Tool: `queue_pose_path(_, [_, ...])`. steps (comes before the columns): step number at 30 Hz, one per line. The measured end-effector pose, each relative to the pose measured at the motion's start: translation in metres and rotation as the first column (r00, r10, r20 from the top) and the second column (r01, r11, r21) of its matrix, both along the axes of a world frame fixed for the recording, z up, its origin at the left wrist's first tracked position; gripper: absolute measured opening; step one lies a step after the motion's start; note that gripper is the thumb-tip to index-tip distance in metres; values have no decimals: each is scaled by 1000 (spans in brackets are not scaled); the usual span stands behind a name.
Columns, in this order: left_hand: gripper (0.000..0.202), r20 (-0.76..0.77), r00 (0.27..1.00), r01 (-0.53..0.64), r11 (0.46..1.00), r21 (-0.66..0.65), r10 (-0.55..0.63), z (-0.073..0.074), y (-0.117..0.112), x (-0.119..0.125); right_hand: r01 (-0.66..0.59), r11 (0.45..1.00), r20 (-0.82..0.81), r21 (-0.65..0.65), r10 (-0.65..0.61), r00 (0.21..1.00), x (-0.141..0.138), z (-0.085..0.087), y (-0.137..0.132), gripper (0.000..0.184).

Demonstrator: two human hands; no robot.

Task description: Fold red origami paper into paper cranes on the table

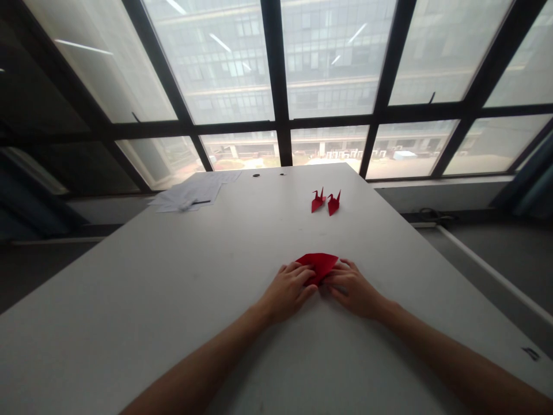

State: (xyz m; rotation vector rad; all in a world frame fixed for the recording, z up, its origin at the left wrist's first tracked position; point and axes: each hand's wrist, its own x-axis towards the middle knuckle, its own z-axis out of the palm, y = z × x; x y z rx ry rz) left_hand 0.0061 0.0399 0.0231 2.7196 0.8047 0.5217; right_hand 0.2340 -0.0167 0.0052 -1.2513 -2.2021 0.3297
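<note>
A folded sheet of red paper [323, 262] lies on the white table in front of me, roughly fan-shaped with a point to the right. My left hand [287, 291] covers its left side, the bent fingers pressing on the paper and the thumb at the lower edge. At the right corner, my right hand [356, 290] has its fingers closed around the edge of the paper. The hands hide the paper's lower part and sides. Beyond it stand two finished red paper cranes, a left one [318, 202] and a right one [333, 206].
Loose white sheets [196, 189] with a dark pen [201, 202] on them lie at the far left of the white table [207, 288]. Two round cable holes sit near its far edge. Large dark-framed windows [280, 86] rise behind. A small dark object [530, 353] lies at the right edge.
</note>
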Motion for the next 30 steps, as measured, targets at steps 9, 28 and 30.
queue_pose_path(9, [34, -34, 997, -69, 994, 83, 72, 5, -3, 3, -8, 1000, 32, 11, 7, 999, -1, 2, -1, 26])
queue_pose_path(28, [32, 173, 948, -283, 957, 65, 268, -3, 15, 2, -7, 1000, 48, 7, 6, 999, -2, 1, 0, 24])
queue_pose_path(30, [35, 210, 942, -272, 962, 17, 263, -5, 17, 2, -8, 1000, 49, 11, 8, 999, -1, 1, 0, 24])
